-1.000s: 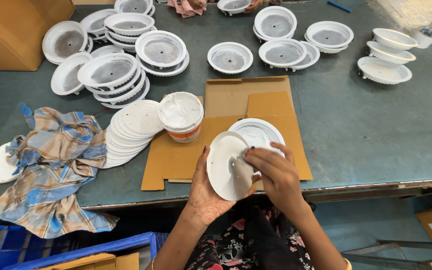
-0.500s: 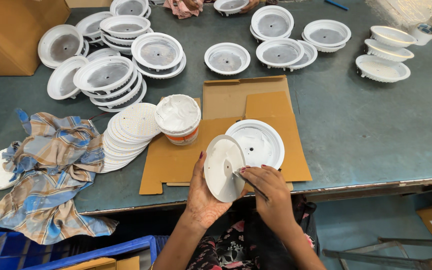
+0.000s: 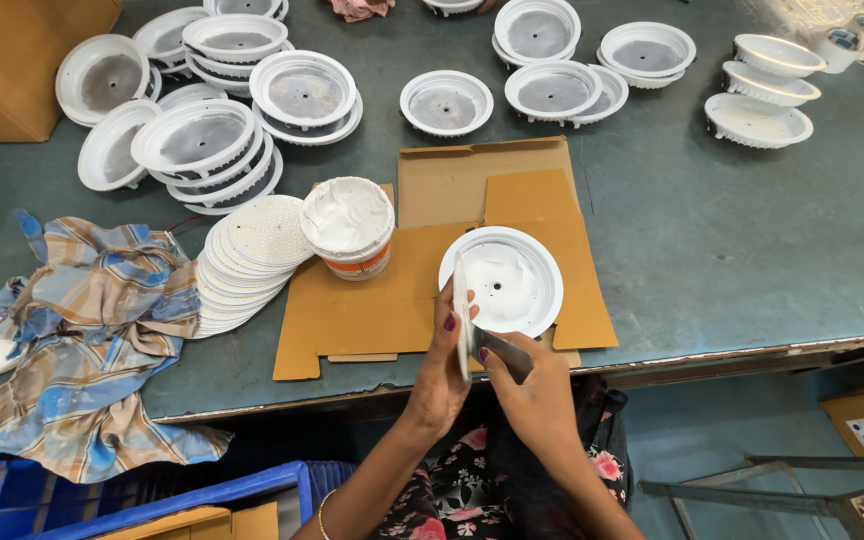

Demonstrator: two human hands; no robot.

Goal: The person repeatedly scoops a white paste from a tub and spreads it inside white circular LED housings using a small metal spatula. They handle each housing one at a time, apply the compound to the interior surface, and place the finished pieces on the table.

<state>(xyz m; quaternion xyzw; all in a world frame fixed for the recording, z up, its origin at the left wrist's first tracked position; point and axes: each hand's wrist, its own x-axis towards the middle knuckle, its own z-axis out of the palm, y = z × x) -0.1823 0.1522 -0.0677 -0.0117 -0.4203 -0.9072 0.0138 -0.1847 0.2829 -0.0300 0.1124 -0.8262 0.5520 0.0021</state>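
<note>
left hand (image 3: 440, 372) grips white disc (image 3: 462, 312) edge-on, lower centre | right hand (image 3: 532, 392) holds flat tool (image 3: 500, 348), maybe a scraper | keep strokes flat above cardboard (image 3: 372, 310)

Counter surface and the items lying directly on it

The grey-green counter (image 3: 732, 250) carries a flattened cardboard sheet (image 3: 372, 310) at its near edge, with a white round housing (image 3: 501, 281) and a white tub (image 3: 348, 228) set on the sheet. A fanned stack of white discs (image 3: 242, 265) lies just beside the sheet's left side; a checked cloth (image 3: 92, 330) drapes over the near left edge. Stacked white housings (image 3: 202, 140) occupy the far left, single housings (image 3: 447, 102) the far edge, and a cardboard box (image 3: 22, 50) the far left corner.
</note>
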